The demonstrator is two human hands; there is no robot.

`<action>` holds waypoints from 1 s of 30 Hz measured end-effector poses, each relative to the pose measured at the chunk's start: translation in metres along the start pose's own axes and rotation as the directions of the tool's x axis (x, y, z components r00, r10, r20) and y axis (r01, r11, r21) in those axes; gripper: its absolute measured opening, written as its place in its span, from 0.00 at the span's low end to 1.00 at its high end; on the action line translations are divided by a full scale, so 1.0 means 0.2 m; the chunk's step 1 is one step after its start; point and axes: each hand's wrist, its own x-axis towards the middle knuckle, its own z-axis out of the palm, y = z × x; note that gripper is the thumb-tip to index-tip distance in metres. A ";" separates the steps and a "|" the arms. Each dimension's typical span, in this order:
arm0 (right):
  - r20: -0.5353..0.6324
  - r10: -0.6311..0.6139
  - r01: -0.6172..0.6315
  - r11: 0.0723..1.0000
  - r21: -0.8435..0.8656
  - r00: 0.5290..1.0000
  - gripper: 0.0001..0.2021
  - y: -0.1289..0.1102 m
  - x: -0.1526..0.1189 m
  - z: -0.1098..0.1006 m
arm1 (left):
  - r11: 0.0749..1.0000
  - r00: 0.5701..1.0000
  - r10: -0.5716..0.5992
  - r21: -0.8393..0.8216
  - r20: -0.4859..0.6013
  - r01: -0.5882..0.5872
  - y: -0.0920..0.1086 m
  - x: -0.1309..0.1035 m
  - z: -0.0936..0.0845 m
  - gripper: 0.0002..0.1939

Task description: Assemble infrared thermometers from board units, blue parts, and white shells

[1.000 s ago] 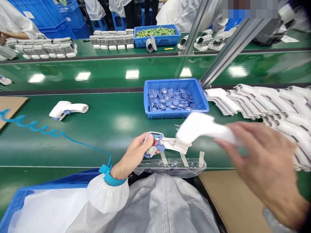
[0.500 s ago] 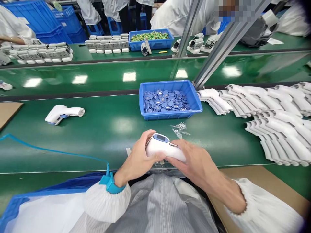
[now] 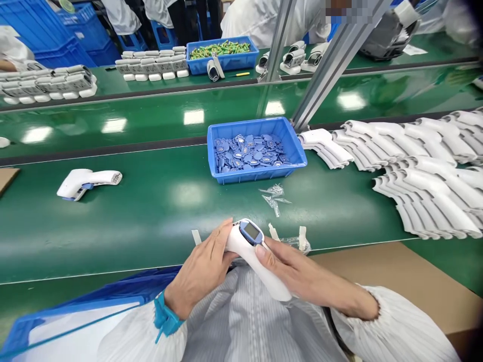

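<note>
Between my two hands is a white infrared thermometer (image 3: 253, 261) with a small grey screen in a blue frame facing up. My left hand (image 3: 206, 264) is closed around its head end, fingers together on the far side. My right hand (image 3: 289, 266) grips the handle, thumb on top near the screen. The handle slants down toward my body. A teal wrist strap (image 3: 166, 317) is on my left wrist. Beyond my hands on the green bench lie small clear plastic pieces (image 3: 275, 197). A second white thermometer (image 3: 88, 182) lies on its side at the left.
A blue bin (image 3: 256, 175) of small blue parts stands beyond my hands. Rows of white shell halves (image 3: 433, 196) are stacked at the right. A metal post (image 3: 332, 70) rises behind the bin. Cardboard (image 3: 400, 281) lies at lower right; a co-worker in white (image 3: 252, 22) is opposite.
The thermometer has turned so its screen faces me more and its handle points down toward my body. My right hand has shifted along the handle, and the view has moved slightly.
</note>
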 end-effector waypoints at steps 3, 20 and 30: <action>0.016 0.024 -0.025 0.998 0.052 1.000 0.23 0.00 0.00 0.02 | 0.999 0.998 -0.024 -0.030 -0.059 0.023 0.00 0.01 0.00 0.30; -0.049 -0.234 0.219 0.953 -0.209 0.971 0.15 0.06 0.06 0.09 | 0.849 0.909 -0.375 -0.326 0.181 0.415 0.03 0.17 -0.18 0.19; -0.279 -0.337 0.325 0.941 -0.089 0.899 0.16 -0.05 0.20 0.09 | 0.799 0.900 -0.422 -0.423 0.111 0.427 0.05 0.17 -0.22 0.16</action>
